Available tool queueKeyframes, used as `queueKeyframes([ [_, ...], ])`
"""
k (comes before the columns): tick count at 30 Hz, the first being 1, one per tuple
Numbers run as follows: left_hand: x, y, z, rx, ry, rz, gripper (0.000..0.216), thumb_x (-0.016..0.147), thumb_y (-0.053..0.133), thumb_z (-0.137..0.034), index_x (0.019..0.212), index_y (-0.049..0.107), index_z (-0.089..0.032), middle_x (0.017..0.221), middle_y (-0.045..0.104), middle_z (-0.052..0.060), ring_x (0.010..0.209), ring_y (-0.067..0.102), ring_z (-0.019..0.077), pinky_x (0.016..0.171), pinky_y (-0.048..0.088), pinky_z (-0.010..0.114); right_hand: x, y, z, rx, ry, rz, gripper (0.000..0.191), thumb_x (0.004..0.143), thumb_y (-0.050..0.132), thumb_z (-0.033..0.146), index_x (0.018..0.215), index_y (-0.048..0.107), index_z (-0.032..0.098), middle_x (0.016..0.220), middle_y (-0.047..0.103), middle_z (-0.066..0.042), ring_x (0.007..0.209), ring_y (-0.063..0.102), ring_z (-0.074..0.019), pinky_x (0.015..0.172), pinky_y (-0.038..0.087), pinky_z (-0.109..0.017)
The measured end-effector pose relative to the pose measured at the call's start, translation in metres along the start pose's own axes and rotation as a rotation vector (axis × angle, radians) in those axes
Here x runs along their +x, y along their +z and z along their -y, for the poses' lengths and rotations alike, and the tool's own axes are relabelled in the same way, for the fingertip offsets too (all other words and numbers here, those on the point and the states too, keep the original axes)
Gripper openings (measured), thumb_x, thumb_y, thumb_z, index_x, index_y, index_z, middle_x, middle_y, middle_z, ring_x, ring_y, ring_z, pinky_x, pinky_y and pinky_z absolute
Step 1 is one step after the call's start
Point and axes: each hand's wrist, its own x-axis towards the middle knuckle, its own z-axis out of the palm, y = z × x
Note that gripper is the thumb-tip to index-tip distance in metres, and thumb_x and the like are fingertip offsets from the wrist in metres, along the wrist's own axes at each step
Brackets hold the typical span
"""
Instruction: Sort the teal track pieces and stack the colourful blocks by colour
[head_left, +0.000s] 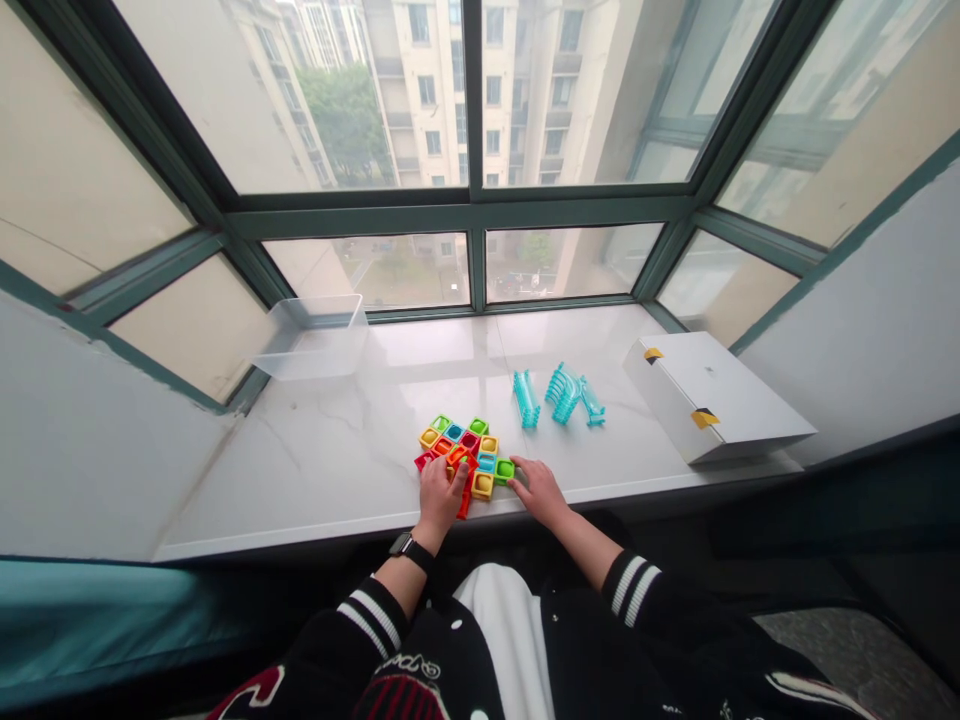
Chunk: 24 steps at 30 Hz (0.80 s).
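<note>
A cluster of small square toy blocks in red, yellow, blue and green lies near the sill's front edge. My left hand (441,492) is over its near left side, with fingers closed on an orange-red block (459,457); part of the cluster is hidden beneath it. On the other side, my right hand (540,490) has thumb and forefinger at the green block (505,470) on the cluster's right end. Beside that one sit a yellow block (483,486) and a light blue block (487,462). More blocks, such as a yellow block (429,438), form the far part.
Translucent turquoise track pieces (526,400) and curved ones (564,393) lie behind to the right. A clear plastic bin (319,350) stands at the back left. The white box (720,395) with yellow-black tabs is at the right. Windows (476,215) bound the marble sill (337,470).
</note>
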Motion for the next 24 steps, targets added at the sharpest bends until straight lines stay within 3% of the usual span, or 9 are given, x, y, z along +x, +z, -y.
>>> queueKeyframes([
  [6, 0.000, -0.007, -0.003, -0.121, -0.013, 0.002, 0.052, 0.106, 0.029, -0.059, 0.089, 0.065, -0.026, 0.091, 0.068, 0.009, 0.096, 0.064, 0.0283, 0.093, 0.052, 0.044, 0.014, -0.021, 0.020, 0.066, -0.006, -0.087, 0.061, 0.092, 0.072, 0.041, 0.148, 0.056, 0.023, 0.139, 0.065, -0.014, 0.129, 0.061, -0.0326, 0.113, 0.049, -0.051],
  [10, 0.003, -0.014, -0.009, -0.185, 0.025, -0.014, 0.052, 0.106, 0.031, -0.059, 0.098, 0.068, -0.024, 0.103, 0.070, 0.011, 0.106, 0.063, 0.0285, 0.103, 0.050, 0.047, 0.026, -0.036, 0.055, 0.189, -0.189, -0.040, 0.068, 0.090, 0.076, 0.033, 0.152, 0.051, 0.025, 0.144, 0.062, -0.013, 0.134, 0.057, -0.0310, 0.117, 0.047, -0.051],
  [14, 0.006, -0.019, -0.025, -0.355, 0.042, -0.018, 0.056, 0.104, 0.035, -0.067, 0.105, 0.069, -0.022, 0.113, 0.068, 0.011, 0.114, 0.061, 0.0287, 0.110, 0.047, 0.049, 0.034, -0.035, 0.083, 0.281, -0.335, -0.024, 0.074, 0.087, 0.078, 0.028, 0.155, 0.049, 0.029, 0.148, 0.058, -0.013, 0.139, 0.054, -0.0315, 0.118, 0.046, -0.053],
  [19, 0.006, -0.016, -0.053, -0.657, -0.051, 0.084, 0.055, 0.101, 0.046, -0.070, 0.111, 0.069, -0.021, 0.111, 0.069, 0.010, 0.109, 0.064, 0.0267, 0.102, 0.051, 0.044, 0.035, -0.027, 0.094, 0.322, -0.356, -0.171, 0.072, 0.088, 0.079, 0.030, 0.153, 0.050, 0.029, 0.142, 0.062, -0.014, 0.132, 0.059, -0.0338, 0.114, 0.050, -0.056],
  [24, 0.003, -0.008, -0.068, -0.834, -0.148, 0.231, 0.056, 0.097, 0.057, -0.070, 0.121, 0.069, -0.021, 0.121, 0.071, 0.010, 0.117, 0.065, 0.0278, 0.106, 0.050, 0.043, 0.030, -0.037, 0.095, 0.327, -0.325, -0.344, 0.053, 0.091, 0.075, 0.028, 0.142, 0.061, 0.028, 0.131, 0.066, -0.012, 0.123, 0.063, -0.0318, 0.109, 0.055, -0.052],
])
